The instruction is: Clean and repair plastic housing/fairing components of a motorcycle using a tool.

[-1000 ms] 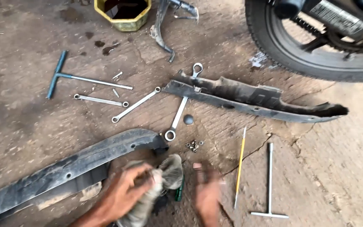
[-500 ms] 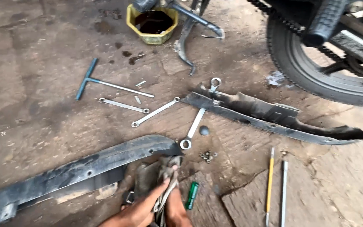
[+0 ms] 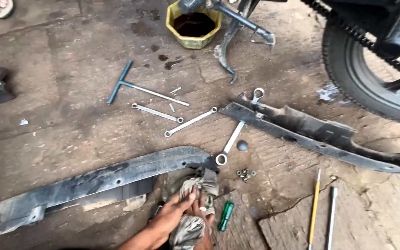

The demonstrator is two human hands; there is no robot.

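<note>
Workshop floor, concrete, oil-stained. Both hands low in the head view, bunched together on a dirty grey rag: the left hand lies flat over the cloth with fingers closed down on it, and the right hand, ring on one finger, presses in beside it, gripping the same rag. The rag sits on the floor against the near end of a long black plastic cover, touching it. Judging by this, wiping or hand-cleaning is under way, not finished; the cover looks dusty and smeared along its length. A second black cover lies apart to the right, near the motorcycle rear tyre, so both pieces seem to be already off the machine. Small nuts are gathered loose in a cluster just right of the rag, which suggests the fasteners are out. Tools lie spread about: a combination spanner partly under the second cover, two ring spanners, a T-handle wrench, a green-handled screwdriver just beside the right hand, a yellow-handled screwdriver. A yellow pan of dark oil stands by the stand. Refitting appears not yet begun.
</note>
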